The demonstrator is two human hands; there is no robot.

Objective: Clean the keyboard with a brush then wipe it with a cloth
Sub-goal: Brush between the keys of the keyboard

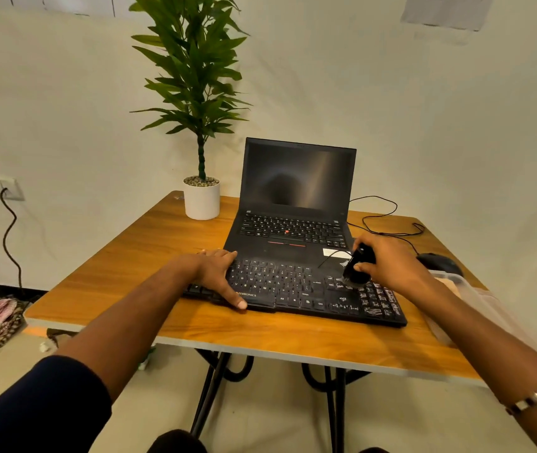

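Right hand [388, 263] grips the brush [357, 266] over the keyboard's [293, 289] right end — its length runs leftward toward the flat, bracing left hand [218, 273].

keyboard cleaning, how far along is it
Brushing is in hand: the right hand grips the black brush on the right end of the keyboard, while the left hand steadies the left end. Nothing shows how much is already brushed. Wiping is still left; neither hand holds a cloth.

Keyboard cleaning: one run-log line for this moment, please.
phase: brushing | right hand: holds brush on keyboard right side | left hand: steadies left end | cloth: unseen
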